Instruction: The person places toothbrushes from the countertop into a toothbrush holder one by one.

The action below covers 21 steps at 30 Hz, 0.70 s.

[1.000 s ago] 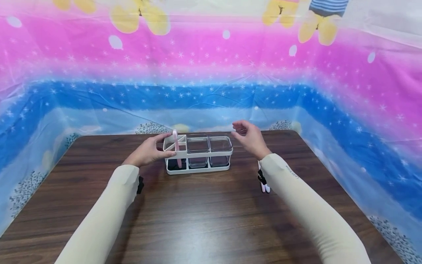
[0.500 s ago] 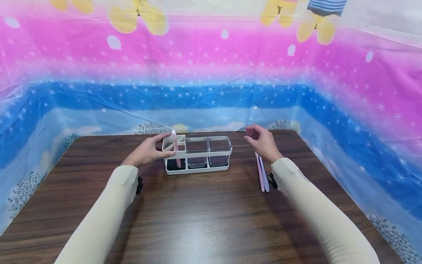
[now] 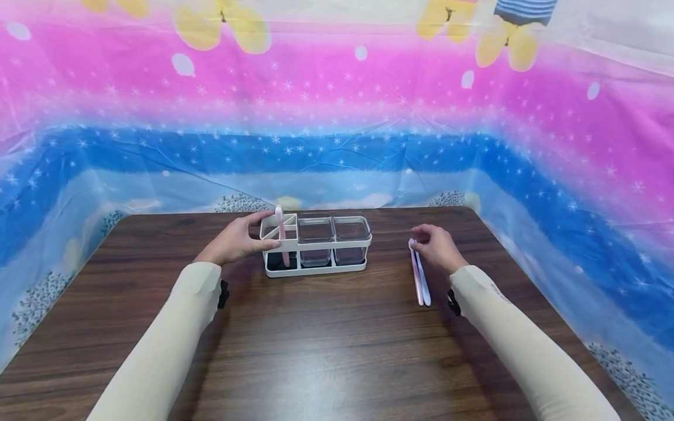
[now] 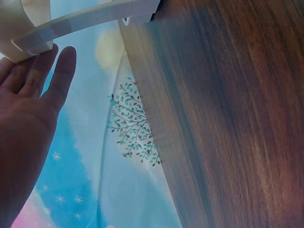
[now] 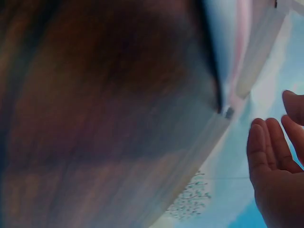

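A white toothbrush holder (image 3: 318,247) stands towards the back of the table. My left hand (image 3: 233,241) grips its left end, thumb at the front and fingers at the back. In the left compartment a pink toothbrush (image 3: 281,229) stands upright. Two clear cups, a middle cup (image 3: 316,230) and a right cup (image 3: 352,229), sit in the other compartments. To the right, a pink toothbrush (image 3: 416,279) and a pale lilac-white toothbrush (image 3: 423,286) lie side by side. My right hand (image 3: 441,249) hovers at their far ends, fingers loosely bent, holding nothing; whether it touches them is unclear.
The dark wooden table (image 3: 310,345) reaches back to a printed cloth backdrop (image 3: 337,152) that surrounds it on three sides. The table's far edge runs close behind the holder.
My right hand has moved from beside the holder to the right and down, to the two lying toothbrushes, which its arm partly covered before. The left hand and holder have stayed put.
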Motion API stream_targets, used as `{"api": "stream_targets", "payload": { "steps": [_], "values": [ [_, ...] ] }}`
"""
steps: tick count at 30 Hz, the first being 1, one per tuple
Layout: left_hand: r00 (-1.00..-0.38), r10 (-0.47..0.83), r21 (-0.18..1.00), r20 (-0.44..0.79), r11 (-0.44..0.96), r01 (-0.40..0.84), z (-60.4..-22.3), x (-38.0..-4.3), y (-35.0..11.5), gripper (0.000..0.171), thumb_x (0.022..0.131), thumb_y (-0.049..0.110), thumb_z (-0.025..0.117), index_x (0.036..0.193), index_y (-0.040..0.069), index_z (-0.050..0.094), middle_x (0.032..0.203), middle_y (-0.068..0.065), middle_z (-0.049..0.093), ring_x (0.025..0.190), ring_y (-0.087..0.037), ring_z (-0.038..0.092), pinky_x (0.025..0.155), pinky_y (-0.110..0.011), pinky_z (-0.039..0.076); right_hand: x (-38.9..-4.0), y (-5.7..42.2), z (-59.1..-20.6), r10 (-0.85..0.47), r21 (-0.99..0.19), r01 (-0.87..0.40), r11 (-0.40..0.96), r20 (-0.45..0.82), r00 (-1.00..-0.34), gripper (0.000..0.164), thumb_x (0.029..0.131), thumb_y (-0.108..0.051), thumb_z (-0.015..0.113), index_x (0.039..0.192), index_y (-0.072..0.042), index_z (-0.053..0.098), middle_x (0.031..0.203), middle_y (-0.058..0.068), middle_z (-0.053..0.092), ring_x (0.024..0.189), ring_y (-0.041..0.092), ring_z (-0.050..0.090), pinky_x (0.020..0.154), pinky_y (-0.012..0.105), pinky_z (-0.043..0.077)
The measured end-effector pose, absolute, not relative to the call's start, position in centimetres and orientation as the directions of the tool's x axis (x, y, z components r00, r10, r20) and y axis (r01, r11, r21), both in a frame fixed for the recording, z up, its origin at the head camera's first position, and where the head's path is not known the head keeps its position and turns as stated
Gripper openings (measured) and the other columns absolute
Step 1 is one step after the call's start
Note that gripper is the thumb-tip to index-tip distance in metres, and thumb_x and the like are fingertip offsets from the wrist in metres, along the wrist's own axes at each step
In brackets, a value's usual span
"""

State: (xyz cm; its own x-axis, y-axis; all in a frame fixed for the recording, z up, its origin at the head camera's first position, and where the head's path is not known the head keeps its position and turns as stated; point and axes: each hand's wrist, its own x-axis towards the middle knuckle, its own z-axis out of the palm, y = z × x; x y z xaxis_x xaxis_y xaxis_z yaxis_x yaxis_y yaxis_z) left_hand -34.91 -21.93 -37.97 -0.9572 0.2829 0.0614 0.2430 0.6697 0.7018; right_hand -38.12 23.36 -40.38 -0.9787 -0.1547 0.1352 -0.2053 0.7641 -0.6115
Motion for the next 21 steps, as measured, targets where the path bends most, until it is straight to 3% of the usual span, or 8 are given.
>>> {"api": "stream_targets", "payload": {
  "steps": [10, 21],
  "values": [
    [-0.958, 0.282, 0.708, 0.058, 0.665, 0.238, -37.8, -34.9, -21.8, 0.101, 0.070, 0.065, 0.071, 0.150, 0.023, 0.028, 0.140, -0.018, 0.040, 0.116, -0.033, 0.048, 0.090, -0.054, 0.040, -38.1, 25.5, -42.5, -0.127, -0.580, -0.077, 0.811, -0.047, -0.991, 0.036, 0.088, -0.003, 0.064, 0.123, 0.005, 0.059, 0.109, 0.019, 0.062, 0.088, 0.026, 0.059, 0.069, 0.035, 0.051],
    [-0.958, 0.280, 0.700, 0.064, 0.672, 0.243, -37.9, -34.8, -21.9, 0.102, 0.069, 0.065, 0.071, 0.150, 0.019, 0.029, 0.143, -0.020, 0.038, 0.115, -0.034, 0.048, 0.090, -0.054, 0.040, -38.7, 25.3, -42.8, -0.079, -0.513, -0.016, 0.858, -0.102, -0.992, 0.037, 0.087, -0.003, 0.063, 0.122, 0.009, 0.058, 0.112, 0.023, 0.060, 0.091, 0.028, 0.059, 0.074, 0.038, 0.050]
  ]
}}
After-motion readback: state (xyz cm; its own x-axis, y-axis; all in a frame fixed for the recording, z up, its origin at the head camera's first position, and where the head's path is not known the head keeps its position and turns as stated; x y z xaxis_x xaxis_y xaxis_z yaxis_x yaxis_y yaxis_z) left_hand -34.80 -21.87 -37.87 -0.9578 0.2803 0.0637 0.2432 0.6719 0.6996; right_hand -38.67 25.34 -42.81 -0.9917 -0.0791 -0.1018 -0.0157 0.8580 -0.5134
